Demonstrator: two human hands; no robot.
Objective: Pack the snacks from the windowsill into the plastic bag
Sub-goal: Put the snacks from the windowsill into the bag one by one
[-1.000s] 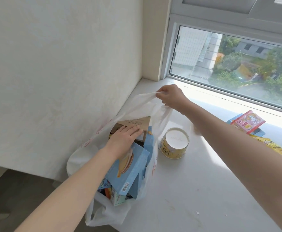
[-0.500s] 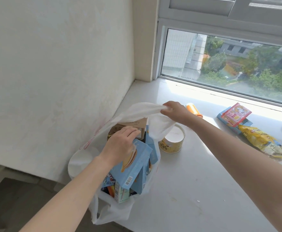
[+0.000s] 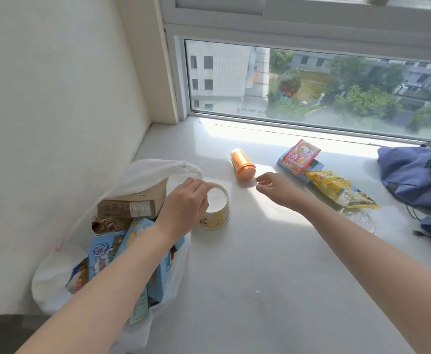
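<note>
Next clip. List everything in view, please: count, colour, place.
plastic bag: one, white, open, windowsill left edge
snack boxes: several, mostly blue, one brown, in the bag
tub: one, yellow, white lid, upright beside the bag
container: one, orange, lying mid-sill
packet: one, pink-red, atop blue box
blue box: one, right of the container
snack pouch: one, yellow, beside that box
fabric bag: one, blue, far right
left hand: on the tub's rim, grip unclear
right hand: open, near the container

The yellow cup (image 3: pixel 215 213) is overlapped by the left hand (image 3: pixel 183 208); the right hand (image 3: pixel 277 189) is held loose-fingered near the orange jar (image 3: pixel 242 163).
</note>
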